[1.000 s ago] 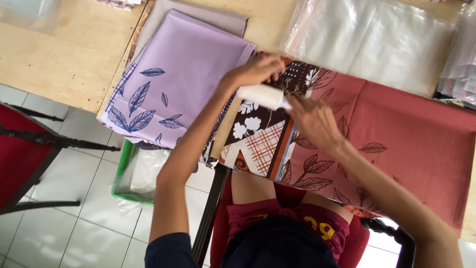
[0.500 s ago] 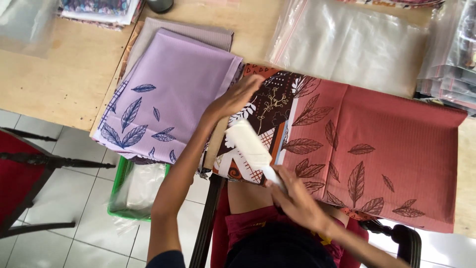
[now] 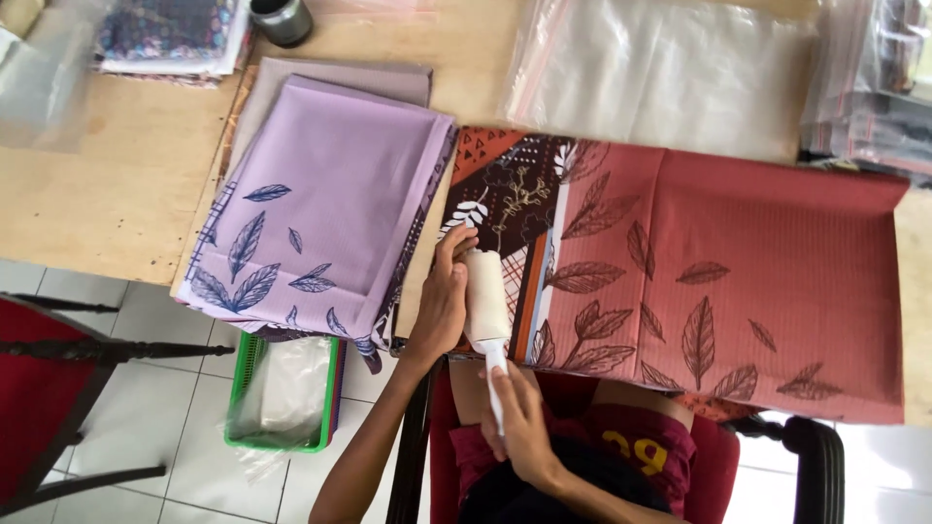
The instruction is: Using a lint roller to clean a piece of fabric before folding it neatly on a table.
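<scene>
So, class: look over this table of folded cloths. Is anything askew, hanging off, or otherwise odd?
Mostly tidy. The lilac leaf-print cloth lies skewed, its lower corner hanging past the table edge above the green basket. The left hand rests on the patterned cloth; the right hand holds a lint roller.

Clear plastic zip bags (image 3: pixel 670 68) lying flat at the bench's far edge. More clear bags stacked at far right (image 3: pixel 874 87). Another clear bag, crumpled, down in the green basket (image 3: pixel 282 388).
</scene>
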